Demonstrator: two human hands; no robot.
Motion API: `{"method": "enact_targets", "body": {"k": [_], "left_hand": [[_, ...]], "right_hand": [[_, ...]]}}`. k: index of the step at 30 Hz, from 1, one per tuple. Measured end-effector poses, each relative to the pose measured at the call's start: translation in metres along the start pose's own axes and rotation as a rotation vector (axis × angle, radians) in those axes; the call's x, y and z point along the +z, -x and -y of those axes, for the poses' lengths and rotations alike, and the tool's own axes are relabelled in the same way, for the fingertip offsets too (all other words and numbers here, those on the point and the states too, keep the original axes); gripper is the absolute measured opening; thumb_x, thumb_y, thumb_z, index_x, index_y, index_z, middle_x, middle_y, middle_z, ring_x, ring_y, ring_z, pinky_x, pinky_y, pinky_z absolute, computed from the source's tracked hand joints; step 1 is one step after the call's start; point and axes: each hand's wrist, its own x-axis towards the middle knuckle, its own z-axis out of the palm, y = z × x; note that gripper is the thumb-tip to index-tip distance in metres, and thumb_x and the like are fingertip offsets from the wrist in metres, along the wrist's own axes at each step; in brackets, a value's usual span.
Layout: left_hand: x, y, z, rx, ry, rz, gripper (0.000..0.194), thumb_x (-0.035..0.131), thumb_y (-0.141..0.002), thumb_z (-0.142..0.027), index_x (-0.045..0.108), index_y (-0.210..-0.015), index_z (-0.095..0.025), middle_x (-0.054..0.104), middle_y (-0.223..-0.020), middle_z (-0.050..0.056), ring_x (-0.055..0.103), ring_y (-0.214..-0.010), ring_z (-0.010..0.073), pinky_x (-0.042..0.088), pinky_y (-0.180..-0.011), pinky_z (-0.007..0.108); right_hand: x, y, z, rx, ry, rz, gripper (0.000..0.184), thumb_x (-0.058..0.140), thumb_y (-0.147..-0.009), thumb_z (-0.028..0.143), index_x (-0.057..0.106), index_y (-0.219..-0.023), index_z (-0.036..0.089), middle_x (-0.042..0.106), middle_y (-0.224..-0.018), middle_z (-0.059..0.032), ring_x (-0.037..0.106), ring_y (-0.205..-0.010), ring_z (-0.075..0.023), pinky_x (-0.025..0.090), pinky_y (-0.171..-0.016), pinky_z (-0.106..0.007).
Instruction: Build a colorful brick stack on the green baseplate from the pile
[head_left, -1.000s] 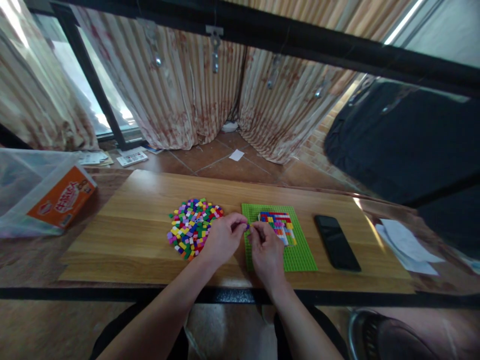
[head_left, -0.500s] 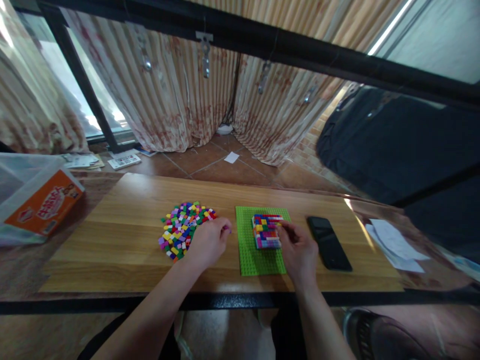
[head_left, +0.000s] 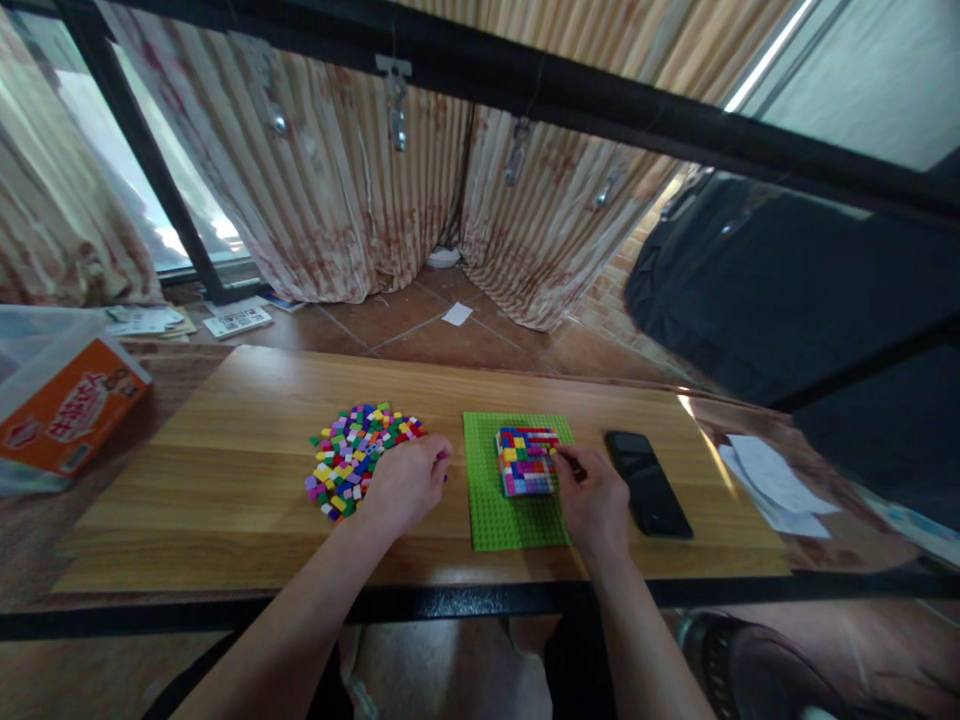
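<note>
My left hand (head_left: 407, 482) is closed in a pinch at the right side of a pile of small toy bricks (head_left: 337, 462) in many colours. A small purplish brick seems to show at its fingertips, mostly hidden. On a green studded baseplate (head_left: 489, 525) stands a multicoloured block of bricks (head_left: 527, 478), built up in layers. My right hand (head_left: 598, 500) pinches a small yellow brick (head_left: 553, 452) at the block's right edge. Its fingertips hide part of that edge, and I cannot tell whether the yellow brick is seated.
A black phone (head_left: 649, 485) lies right of the baseplate on the wooden board (head_left: 225, 480). Farther right are white papers (head_left: 776, 480). At the left stands a clear plastic box (head_left: 45, 340) with an orange label. A black rail (head_left: 450, 603) runs along the near edge.
My hands were together over the baseplate's left edge and have parted. The left moved back beside the pile, the right moved to the block's right edge. The view shifted slightly.
</note>
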Motion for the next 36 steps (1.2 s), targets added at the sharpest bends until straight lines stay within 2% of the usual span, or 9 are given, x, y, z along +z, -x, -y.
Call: {"method": "enact_targets", "body": {"k": [7, 29, 36], "left_hand": [[-0.001, 0.000, -0.001, -0.006, 0.024, -0.021, 0.017, 0.045, -0.087, -0.018, 0.061, -0.082, -0.020, 0.067, -0.076, 0.003, 0.061, -0.069, 0.0159, 0.039, -0.064, 0.025], [-0.001, 0.000, 0.002, 0.007, 0.044, -0.043, 0.017, 0.045, -0.087, -0.018, 0.062, -0.083, -0.020, 0.066, -0.077, 0.003, 0.061, -0.069, 0.0155, 0.040, -0.064, 0.025], [0.001, 0.000, 0.004, 0.007, 0.055, -0.049, 0.017, 0.046, -0.088, -0.019, 0.062, -0.082, -0.020, 0.065, -0.075, 0.002, 0.059, -0.066, 0.0148, 0.038, -0.062, 0.024]], "right_hand": [[0.008, -0.003, 0.002, -0.073, 0.142, 0.001, 0.026, 0.046, -0.087, 0.028, 0.069, -0.090, 0.017, 0.066, -0.086, -0.0086, 0.060, -0.075, -0.0193, 0.044, -0.068, -0.032], [0.019, -0.003, 0.009, -0.014, 0.211, -0.087, 0.024, 0.049, -0.083, 0.024, 0.072, -0.086, 0.016, 0.065, -0.079, -0.0084, 0.059, -0.069, -0.0193, 0.044, -0.066, -0.032], [0.013, -0.002, 0.007, -0.051, 0.196, 0.004, 0.031, 0.046, -0.087, 0.027, 0.073, -0.091, 0.015, 0.065, -0.084, -0.0094, 0.058, -0.074, -0.0198, 0.044, -0.068, -0.032]]}}
